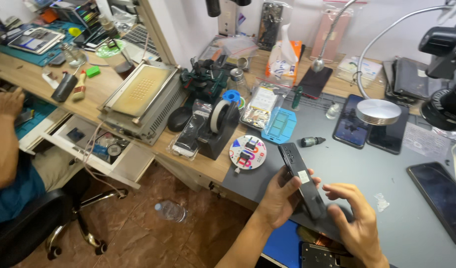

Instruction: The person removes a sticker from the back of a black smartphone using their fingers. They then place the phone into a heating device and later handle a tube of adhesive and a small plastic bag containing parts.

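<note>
My left hand (279,196) grips a black smartphone (303,179), back side up, tilted over the front edge of the grey work mat (386,168). A small white sticker sits on the phone's back. My right hand (354,213) hovers just right of the phone's lower end, fingers spread, fingertips close to or touching its edge. Below my hands lies a dark metal part (321,255) on a blue surface.
A round colourful disc (247,152), a black tape dispenser (219,130), a small dark bottle (312,141) and several phones (351,120) lie on the bench. A microscope (448,74) stands at right. Another person's arm (2,144) is at left by an open drawer (96,149). A plastic bottle (171,211) lies on the floor.
</note>
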